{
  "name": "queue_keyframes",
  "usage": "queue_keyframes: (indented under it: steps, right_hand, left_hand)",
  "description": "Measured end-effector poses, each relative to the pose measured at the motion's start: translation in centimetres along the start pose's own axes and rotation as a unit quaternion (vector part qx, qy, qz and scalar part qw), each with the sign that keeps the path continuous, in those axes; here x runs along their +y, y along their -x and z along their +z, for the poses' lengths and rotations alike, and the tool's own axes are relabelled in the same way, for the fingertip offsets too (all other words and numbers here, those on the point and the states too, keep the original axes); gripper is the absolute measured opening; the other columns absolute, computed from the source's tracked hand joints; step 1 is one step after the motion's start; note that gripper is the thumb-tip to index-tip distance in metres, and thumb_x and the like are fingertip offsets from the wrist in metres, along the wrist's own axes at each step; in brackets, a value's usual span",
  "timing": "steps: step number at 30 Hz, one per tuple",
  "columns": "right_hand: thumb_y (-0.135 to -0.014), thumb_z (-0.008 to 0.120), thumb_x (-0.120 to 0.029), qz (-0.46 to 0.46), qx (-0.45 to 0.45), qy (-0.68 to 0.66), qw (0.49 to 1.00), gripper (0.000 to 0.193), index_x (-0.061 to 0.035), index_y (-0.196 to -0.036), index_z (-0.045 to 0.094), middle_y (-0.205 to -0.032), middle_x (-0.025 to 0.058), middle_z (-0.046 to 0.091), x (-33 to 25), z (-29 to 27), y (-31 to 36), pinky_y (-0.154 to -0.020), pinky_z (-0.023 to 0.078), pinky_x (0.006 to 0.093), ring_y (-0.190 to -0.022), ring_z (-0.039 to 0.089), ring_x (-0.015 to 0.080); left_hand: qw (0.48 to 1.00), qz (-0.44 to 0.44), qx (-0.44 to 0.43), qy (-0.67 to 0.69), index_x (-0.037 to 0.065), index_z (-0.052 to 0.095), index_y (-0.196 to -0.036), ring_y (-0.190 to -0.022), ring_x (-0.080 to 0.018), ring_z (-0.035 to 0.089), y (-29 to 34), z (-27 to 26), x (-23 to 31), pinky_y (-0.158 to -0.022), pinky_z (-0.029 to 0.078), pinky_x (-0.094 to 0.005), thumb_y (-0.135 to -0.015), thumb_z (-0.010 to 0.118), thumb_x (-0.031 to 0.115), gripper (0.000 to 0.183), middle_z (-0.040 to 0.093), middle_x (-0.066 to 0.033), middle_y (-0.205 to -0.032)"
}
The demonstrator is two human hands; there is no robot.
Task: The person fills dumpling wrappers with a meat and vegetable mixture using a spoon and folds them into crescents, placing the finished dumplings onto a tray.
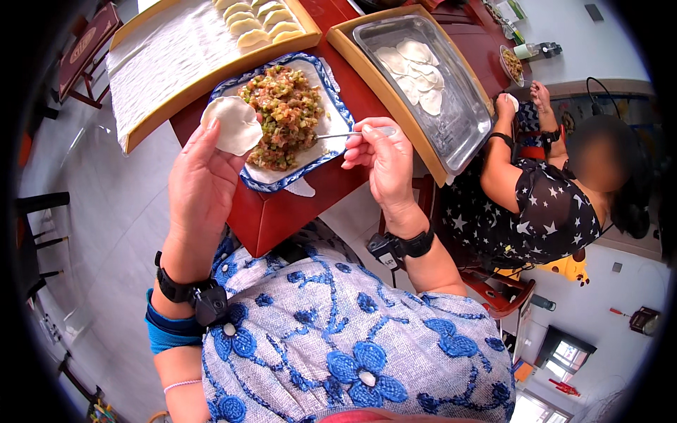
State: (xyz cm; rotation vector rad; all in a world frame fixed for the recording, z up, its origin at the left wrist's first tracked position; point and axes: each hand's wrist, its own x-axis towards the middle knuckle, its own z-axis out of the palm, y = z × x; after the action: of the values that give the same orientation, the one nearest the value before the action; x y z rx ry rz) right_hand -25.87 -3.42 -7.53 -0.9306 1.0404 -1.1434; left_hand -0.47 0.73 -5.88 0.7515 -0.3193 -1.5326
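A round white dumpling wrapper (233, 127) lies flat against the fingers of my left hand (208, 166), its near edge pinched under the thumb. In my right hand (381, 155) is the handle of a metal spoon (345, 134). The spoon's tip reaches into the right side of the chopped meat-and-vegetable filling (281, 113). That filling is heaped in a rectangular blue-and-white dish (331, 163) near the table corner. My left hand with the wrapper overlaps the dish's left edge.
Folded dumplings (247, 25) sit in rows on a cloth-lined wooden tray (162, 70) at far left. Loose wrappers (416, 70) lie in a clear tray (462, 134) inside a wooden one. At right, another person (529, 190) works with both hands at the red table (275, 218).
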Motion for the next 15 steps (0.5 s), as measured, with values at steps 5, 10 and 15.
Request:
queue_keyframes:
  steps: [5, 10, 15]
  right_hand:
    - [-0.097, 0.053, -0.014, 0.001, 0.012, -0.079, 0.997, 0.017, 0.0011, -0.102, 0.058, -0.080, 0.0127, 0.067, -1.0, -0.4, 0.4, -0.057, 0.060, 0.0322, -0.064, 0.067, 0.0167]
    - [-0.096, 0.054, -0.014, 0.008, 0.004, -0.143, 0.990, 0.017, 0.0016, -0.102, 0.058, -0.080, 0.0129, 0.067, -2.5, -0.3, 0.2, -0.057, 0.060, 0.0324, -0.064, 0.067, 0.0166]
    - [-0.096, 0.055, -0.013, -0.048, -0.003, -0.138, 0.989, 0.017, 0.0020, -0.102, 0.058, -0.080, 0.0131, 0.067, -4.8, 0.9, 0.1, -0.056, 0.060, 0.0316, -0.064, 0.067, 0.0165]
  left_hand:
    - [1.000, 0.008, 0.007, -0.019, -0.005, 0.039, -0.138, -0.124, -0.0290, 0.054, 0.3, 0.3, 0.2, -0.106, 0.045, -0.0424, -0.103, 0.042, 0.016, 0.041, 0.052, -0.0201, -0.135]
    - [1.000, 0.006, 0.018, -0.011, -0.005, 0.040, -0.138, -0.123, -0.0285, 0.055, -0.1, 0.5, 0.0, -0.105, 0.047, -0.0422, -0.103, 0.041, 0.016, 0.041, 0.053, -0.0191, -0.135]
    - [0.999, 0.003, 0.040, -0.017, -0.003, 0.041, -0.138, -0.121, -0.0278, 0.057, -0.4, 1.0, -0.2, -0.100, 0.050, -0.0409, -0.104, 0.040, 0.018, 0.041, 0.054, -0.0184, -0.134]
